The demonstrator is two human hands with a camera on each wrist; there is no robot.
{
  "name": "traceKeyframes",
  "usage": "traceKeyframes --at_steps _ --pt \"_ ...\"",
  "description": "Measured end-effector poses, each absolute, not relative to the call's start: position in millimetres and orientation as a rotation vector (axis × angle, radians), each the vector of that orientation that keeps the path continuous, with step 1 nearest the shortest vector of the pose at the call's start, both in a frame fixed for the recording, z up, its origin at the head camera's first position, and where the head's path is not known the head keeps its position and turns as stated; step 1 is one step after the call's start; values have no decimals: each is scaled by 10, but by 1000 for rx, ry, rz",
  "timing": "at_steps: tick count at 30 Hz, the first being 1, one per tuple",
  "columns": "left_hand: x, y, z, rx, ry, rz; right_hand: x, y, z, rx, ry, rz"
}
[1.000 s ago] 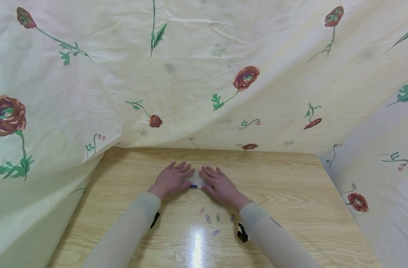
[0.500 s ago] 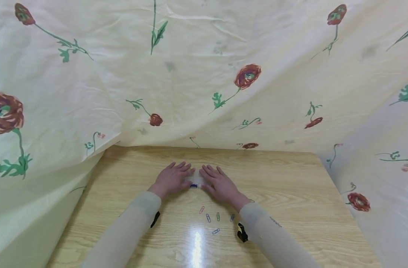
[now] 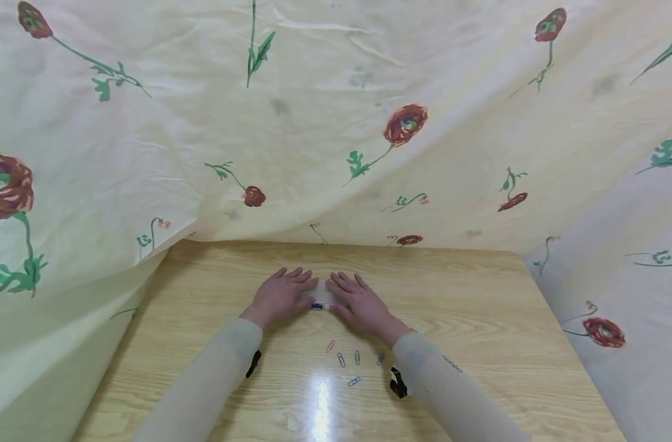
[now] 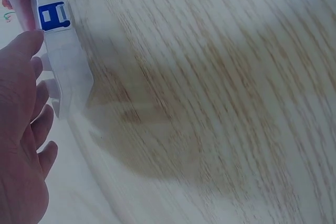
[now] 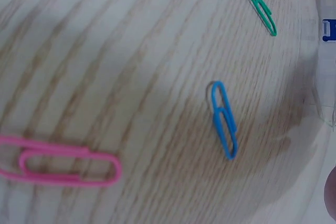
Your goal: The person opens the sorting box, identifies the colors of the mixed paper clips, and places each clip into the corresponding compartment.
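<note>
Between my two hands at the table's far side sits a clear plastic box (image 3: pixel 321 291) with a blue latch (image 4: pixel 54 16) on its front. My left hand (image 3: pixel 283 296) rests on its left part, fingers extended away from me, the thumb at the front by the latch. From the other side my right hand (image 3: pixel 362 304) lies over the right part, fingers likewise stretched forward and thumb near the latch. In the left wrist view, left fingers (image 4: pixel 43 124) show beside and behind the see-through wall. Only a bit of the right hand enters the right wrist view.
Nearer to me, several paper clips lie scattered on the wooden table (image 3: pixel 457 294): a pink one (image 3: pixel 330 346), a green one (image 3: pixel 357 357) and blue ones, one blue clip (image 5: pixel 224 120) being close to my right wrist. A flowered cloth (image 3: pixel 313 123) hangs behind and beside the table.
The head view has shifted slightly. Both hands and the box keep their places, and the paper clips lie as before.
</note>
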State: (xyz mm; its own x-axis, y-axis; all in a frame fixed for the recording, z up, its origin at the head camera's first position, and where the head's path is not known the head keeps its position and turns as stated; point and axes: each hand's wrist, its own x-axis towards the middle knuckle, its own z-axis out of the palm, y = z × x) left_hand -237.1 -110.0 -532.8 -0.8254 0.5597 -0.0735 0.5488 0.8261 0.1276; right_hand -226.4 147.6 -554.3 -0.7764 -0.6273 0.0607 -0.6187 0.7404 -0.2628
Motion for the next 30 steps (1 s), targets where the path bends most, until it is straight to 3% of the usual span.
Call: traceKeyframes --at_steps 30 --pt "-2335 -1076 -5316 788 2871 255 -2231 1456 -5539 -1021 2914 -473"
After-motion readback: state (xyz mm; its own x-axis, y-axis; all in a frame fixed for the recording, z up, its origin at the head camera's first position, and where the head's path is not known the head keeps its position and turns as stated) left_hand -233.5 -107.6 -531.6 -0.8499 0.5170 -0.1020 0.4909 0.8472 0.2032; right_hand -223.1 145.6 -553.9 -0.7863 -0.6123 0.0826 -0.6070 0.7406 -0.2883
